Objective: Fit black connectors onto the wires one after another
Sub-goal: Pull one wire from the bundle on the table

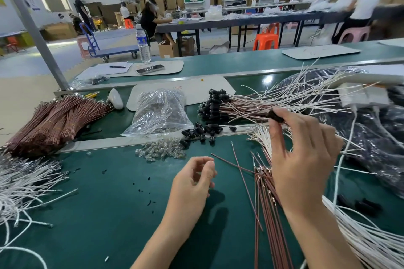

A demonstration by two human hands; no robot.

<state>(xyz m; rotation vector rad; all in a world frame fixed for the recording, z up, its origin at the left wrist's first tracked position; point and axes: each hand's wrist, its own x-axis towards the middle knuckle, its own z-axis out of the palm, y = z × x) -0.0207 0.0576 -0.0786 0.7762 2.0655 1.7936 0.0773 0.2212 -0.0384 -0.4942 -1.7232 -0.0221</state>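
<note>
Evidently, from the head camera, a small black plastic connector (276, 114) is pinched by the right hand (301, 153) beside the capped thin brown wires (244, 108), probably for stacking. The left hand (192, 179) is held loosely curled, empty, near the loose black connectors (201, 132), likely kept within reach.

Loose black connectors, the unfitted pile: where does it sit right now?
In the head view, the loose black connectors lie mid-bench across the metal rail, just right of the clear plastic bag and beyond the left hand.

Green mat (98, 214) open between wire piles (26, 183).
</note>
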